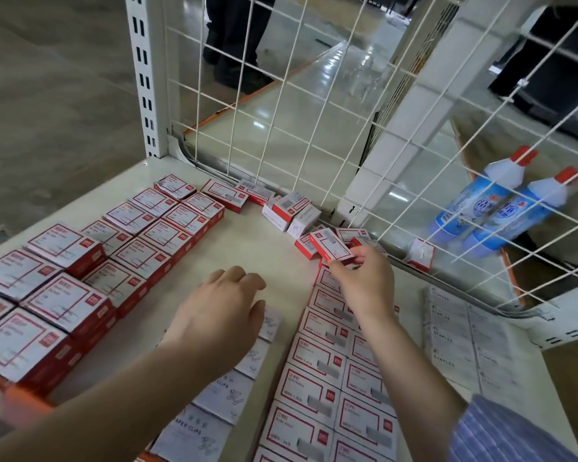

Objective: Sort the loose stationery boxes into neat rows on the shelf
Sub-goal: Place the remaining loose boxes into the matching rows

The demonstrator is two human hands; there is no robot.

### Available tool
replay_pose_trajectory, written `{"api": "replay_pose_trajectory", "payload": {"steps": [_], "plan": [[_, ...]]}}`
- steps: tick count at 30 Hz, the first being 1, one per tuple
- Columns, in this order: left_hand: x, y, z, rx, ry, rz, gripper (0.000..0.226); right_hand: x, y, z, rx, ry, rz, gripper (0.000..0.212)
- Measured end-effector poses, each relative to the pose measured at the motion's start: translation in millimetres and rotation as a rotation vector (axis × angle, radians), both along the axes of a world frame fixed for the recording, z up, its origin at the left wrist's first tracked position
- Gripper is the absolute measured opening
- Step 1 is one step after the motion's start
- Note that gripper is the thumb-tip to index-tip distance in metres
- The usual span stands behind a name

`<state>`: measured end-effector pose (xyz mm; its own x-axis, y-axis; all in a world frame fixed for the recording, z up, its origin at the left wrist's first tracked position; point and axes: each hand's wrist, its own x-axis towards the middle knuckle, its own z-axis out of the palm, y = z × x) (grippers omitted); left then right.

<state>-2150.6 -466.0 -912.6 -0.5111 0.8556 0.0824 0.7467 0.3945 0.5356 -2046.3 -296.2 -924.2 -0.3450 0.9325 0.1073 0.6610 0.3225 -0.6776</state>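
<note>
A cream-white metal shelf fills the lower frame, backed by a white wire-mesh panel across the upper centre and right. At left, large red-and-white cardboard boxes stand in rows, some stacked. At lower centre, two rows of smaller red-bordered white boxes run toward the bottom edge, beside a row of pale paper-clip boxes. Pale staple boxes lie at lower right. Loose small boxes sit jumbled against the mesh at centre. The left hand rests relaxed, fingers loosely bent, over the paper-clip row. The right hand pinches one small red-and-white box above the jumble.
</note>
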Motion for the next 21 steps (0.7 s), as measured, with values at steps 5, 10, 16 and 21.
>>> {"api": "replay_pose_trajectory", "payload": {"steps": [5, 10, 16, 21], "plan": [[4.2, -1.2, 7.4, 0.002, -0.037, 0.04, 0.037, 13.8, -23.3, 10.6, -0.006, 0.017, 0.061, 0.03], [8.4, -1.3, 14.7, -0.028, -0.086, 0.077, 0.039, 27.7, -50.4, 20.6, -0.076, 0.059, 0.121, 0.04], [11.1, 0.1, 23.6, -0.017, -0.253, 0.152, 0.034, 41.8, -81.6, 28.5, -0.133, 0.1, 0.216, 0.039], [12.9, -0.4, 26.7, -0.018, -0.453, 0.24, 0.038, 47.7, -97.7, 26.4, -0.164, 0.129, 0.257, 0.039]]}}
